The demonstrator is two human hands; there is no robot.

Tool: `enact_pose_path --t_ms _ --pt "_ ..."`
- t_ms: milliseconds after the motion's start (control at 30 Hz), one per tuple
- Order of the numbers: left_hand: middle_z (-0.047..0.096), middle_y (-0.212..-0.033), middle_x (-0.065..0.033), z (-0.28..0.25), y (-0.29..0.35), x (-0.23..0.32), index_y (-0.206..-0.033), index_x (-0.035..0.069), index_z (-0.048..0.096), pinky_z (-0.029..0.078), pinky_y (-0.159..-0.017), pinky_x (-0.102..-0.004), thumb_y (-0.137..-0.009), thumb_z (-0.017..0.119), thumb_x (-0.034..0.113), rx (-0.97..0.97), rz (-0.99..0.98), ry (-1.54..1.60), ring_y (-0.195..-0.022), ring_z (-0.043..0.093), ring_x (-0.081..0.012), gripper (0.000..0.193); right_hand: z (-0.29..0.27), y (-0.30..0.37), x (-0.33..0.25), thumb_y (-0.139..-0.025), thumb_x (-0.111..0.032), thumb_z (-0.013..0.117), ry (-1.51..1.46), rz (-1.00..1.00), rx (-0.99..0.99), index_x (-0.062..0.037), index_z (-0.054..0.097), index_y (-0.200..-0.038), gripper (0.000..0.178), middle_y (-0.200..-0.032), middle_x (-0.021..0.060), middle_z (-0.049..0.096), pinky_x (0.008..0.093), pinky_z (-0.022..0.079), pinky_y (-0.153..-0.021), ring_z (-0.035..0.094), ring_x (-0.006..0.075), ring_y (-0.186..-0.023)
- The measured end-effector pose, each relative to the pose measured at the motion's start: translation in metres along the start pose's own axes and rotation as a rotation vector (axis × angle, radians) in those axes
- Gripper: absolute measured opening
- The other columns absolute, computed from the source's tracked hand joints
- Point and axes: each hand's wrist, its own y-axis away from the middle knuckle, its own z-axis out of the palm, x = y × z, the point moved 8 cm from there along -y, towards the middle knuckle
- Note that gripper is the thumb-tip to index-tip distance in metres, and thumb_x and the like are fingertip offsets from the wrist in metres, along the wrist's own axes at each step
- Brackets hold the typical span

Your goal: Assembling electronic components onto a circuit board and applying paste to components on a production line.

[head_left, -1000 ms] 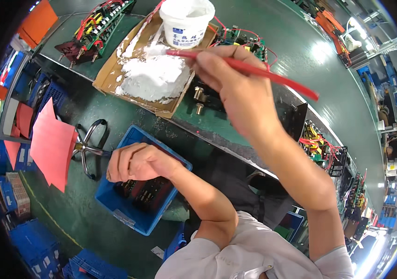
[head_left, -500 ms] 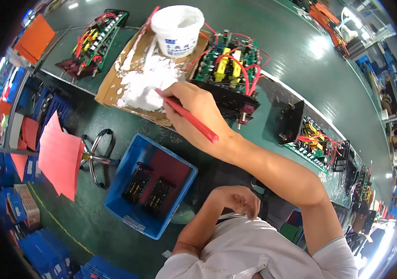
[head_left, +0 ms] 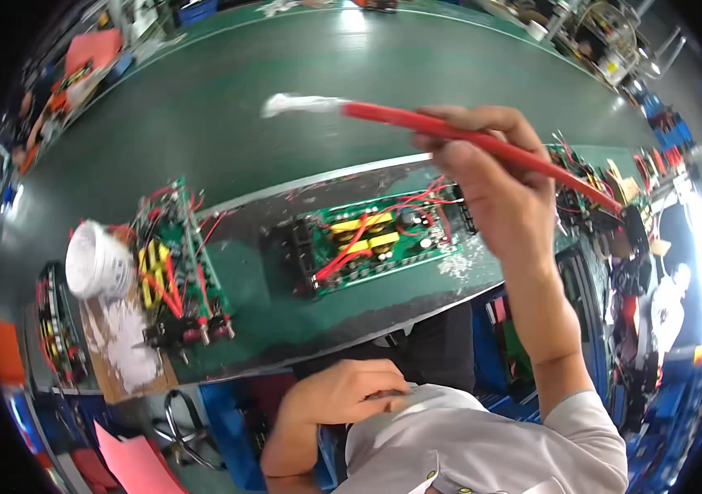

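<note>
My right hand [head_left: 491, 169] is raised over the bench, fingers closed round a long red stick [head_left: 483, 142]. White paste [head_left: 302, 104] coats its far end, hiding the tip's shape. Below and left of this hand, a green circuit board assembly [head_left: 380, 239] with yellow-wrapped parts and red wires lies on the bench. My left hand [head_left: 355, 387] rests against my shirt, fingers curled together, with nothing seen in it. At the left, a white tub [head_left: 100, 259] stands beside a second board assembly [head_left: 172, 276]. White paste is spread on a piece of cardboard [head_left: 108, 383] below the tub.
Another board [head_left: 56, 329] lies at the far left, and more assemblies [head_left: 585, 193] crowd the right end of the bench [head_left: 256, 313]. A blue bin [head_left: 232, 428] and a metal chair base [head_left: 186, 428] are below the front edge. Pink sheets [head_left: 133, 461] hang at lower left.
My right hand has lifted the red stick from the paste on the cardboard and moved right. The view has swung right, and my left hand now lies against my shirt.
</note>
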Motion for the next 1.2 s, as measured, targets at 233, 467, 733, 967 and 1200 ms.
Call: enact_pose_path --t_ms 233,467,733,967,1200 --pt "0.067 -0.104 -0.0167 -0.168 -0.101 0.024 -0.105 -0.001 0.068 0.052 -0.083 -0.0386 -0.085 0.064 0.004 0.511 -0.197 -0.569 -0.093 0.066 -0.0335 0.021 -0.177 0.038 0.002 -0.098 0.000 0.058 0.020 0.033 0.390 0.0051 0.060 -0.117 0.020 -0.114 0.0190 0.068 0.0310 0.059 -0.092 0.070 0.0264 -0.105" --pt "0.056 -0.135 -0.0228 -0.137 -0.156 -0.014 -0.137 -0.006 0.049 0.042 -0.107 -0.0447 -0.090 0.071 0.026 0.285 -0.156 -0.839 -0.126 0.051 -0.0399 0.061 -0.201 0.018 0.060 -0.099 -0.004 0.059 0.039 0.214 0.389 0.0031 0.061 -0.113 0.016 -0.108 0.0163 0.068 0.0348 0.059 -0.090 0.071 0.0256 -0.099" --pt "0.050 -0.140 -0.0230 -0.115 -0.168 -0.009 -0.136 -0.003 0.052 0.041 -0.108 -0.0493 -0.083 0.075 0.019 0.167 -0.182 -0.835 -0.129 0.047 -0.0434 0.062 -0.168 -0.011 0.110 -0.099 -0.004 0.058 0.014 0.258 0.306 0.0037 0.061 -0.119 0.021 -0.113 0.0186 0.068 0.0386 0.060 -0.090 0.070 0.0282 -0.103" --pt "0.047 -0.137 -0.0264 -0.121 -0.172 -0.003 -0.133 0.000 0.054 0.044 -0.104 -0.0509 -0.083 0.074 0.013 0.277 -0.028 -0.806 -0.126 0.047 -0.0452 0.056 -0.098 -0.005 0.100 -0.089 0.008 0.061 0.434 0.009 -0.101 0.0026 0.069 -0.108 0.022 -0.116 0.0193 0.064 0.0336 0.058 -0.083 0.071 0.0244 -0.093" --pt "0.045 -0.141 -0.0310 -0.114 -0.174 -0.022 -0.143 0.003 0.045 0.041 -0.105 -0.0540 -0.083 0.074 0.025 0.226 -0.263 -0.992 -0.128 0.048 -0.0447 0.070 -0.121 -0.010 0.097 -0.091 0.002 0.065 0.325 0.030 -0.006 0.0015 0.068 -0.110 0.020 -0.113 0.0149 0.064 0.0338 0.055 -0.085 0.067 0.0240 -0.100"
